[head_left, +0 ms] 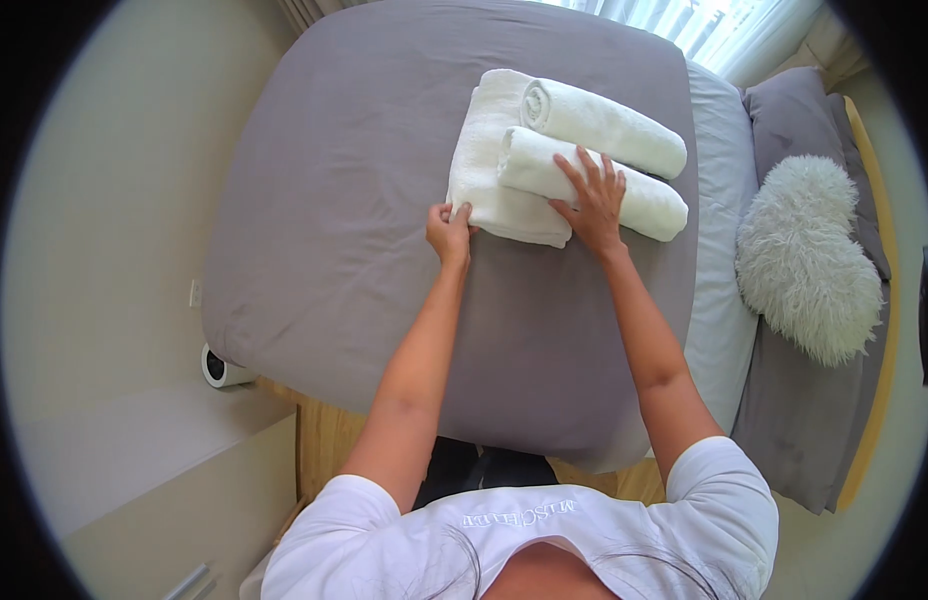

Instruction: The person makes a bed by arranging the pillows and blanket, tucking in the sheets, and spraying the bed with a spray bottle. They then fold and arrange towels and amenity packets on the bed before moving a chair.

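Note:
On the grey bedspread lies a folded white towel (484, 130), with two rolled white towels resting partly on it. The farther roll (609, 120) shows its spiral end at the left. Beside it, the nearer roll (644, 200) has my right hand (596, 200) laid on top, fingers spread. My left hand (451, 235) pinches the near left corner of the folded towel between thumb and fingers. Both rolls extend to the right past the folded towel's edge.
The bed's grey cover (334, 180) spreads around the towels. Grey pillows (799, 420) and a fluffy white cushion (809, 260) lie at the right by the headboard (874, 400). A white round device (224, 368) stands on the floor at the left.

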